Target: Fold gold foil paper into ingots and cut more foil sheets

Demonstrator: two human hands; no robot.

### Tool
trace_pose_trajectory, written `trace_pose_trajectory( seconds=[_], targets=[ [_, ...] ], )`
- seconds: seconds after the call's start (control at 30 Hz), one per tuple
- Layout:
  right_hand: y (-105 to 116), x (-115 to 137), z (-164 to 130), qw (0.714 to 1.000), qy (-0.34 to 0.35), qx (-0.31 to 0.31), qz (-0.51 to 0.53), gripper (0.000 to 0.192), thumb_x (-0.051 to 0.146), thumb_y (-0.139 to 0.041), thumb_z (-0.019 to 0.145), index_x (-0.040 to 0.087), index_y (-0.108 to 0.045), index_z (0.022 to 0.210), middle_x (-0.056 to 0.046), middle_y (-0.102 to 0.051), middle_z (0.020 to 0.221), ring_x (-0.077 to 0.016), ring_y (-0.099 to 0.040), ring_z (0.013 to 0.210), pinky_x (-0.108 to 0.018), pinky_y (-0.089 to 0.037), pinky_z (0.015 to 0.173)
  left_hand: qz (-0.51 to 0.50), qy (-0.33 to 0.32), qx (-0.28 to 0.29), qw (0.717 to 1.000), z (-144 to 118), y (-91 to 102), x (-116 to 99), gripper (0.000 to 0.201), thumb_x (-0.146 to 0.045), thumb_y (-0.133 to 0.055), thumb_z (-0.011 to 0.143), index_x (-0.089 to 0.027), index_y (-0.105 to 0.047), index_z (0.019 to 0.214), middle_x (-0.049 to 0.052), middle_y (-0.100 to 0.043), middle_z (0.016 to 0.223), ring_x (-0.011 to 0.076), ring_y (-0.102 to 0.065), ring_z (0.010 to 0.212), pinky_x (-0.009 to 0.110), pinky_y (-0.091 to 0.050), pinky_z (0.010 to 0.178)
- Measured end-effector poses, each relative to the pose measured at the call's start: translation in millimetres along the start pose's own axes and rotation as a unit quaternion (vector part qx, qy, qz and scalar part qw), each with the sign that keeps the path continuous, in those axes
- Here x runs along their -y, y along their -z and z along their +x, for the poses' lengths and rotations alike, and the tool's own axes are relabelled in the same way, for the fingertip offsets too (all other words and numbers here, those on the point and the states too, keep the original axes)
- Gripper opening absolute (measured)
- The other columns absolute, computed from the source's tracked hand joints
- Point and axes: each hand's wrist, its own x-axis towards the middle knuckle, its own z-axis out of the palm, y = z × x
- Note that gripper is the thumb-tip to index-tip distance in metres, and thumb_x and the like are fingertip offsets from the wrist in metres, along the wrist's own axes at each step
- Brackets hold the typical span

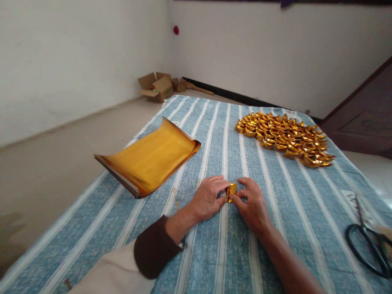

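A small folded piece of gold foil paper (232, 190) is held between both hands over the striped cloth. My left hand (210, 197) pinches its left edge with thumb and fingers. On the other side, my right hand (251, 203) grips it, the thumb pressed on its front and the fingers curled at its right edge. A stack of gold foil sheets (153, 157) lies to the left, its corners curling up. Many folded gold foil ingots (281, 136) stand in close rows at the far right.
Black-handled scissors (366, 241) lie at the right edge of the table, which is covered by a blue and white striped cloth (211, 253). Open cardboard boxes (161, 87) sit on the floor beyond its far left corner. A dark brown panel (364, 118) stands at the right.
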Motion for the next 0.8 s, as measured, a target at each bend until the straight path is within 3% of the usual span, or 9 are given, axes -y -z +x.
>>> trace_pose_trajectory(
  seconds=[0.8],
  targets=[
    [-1.4, 2.1, 0.1, 1.000, -0.003, -0.027, -0.001, 0.025, 0.030, -0.063, 0.081, 0.022, -0.059, 0.058, -0.011, -0.063, 0.109, -0.0274, -0.055, 0.110, -0.050, -0.041, 0.097, 0.000, -0.015, -0.012, 1.000, 0.3, -4.6, 5.6, 0.021, -0.018, -0.060, 0.084, -0.021, -0.067, 0.104, 0.004, -0.071, 0.108, 0.0243, -0.058, 0.115, 0.046, -0.042, 0.102]
  ],
)
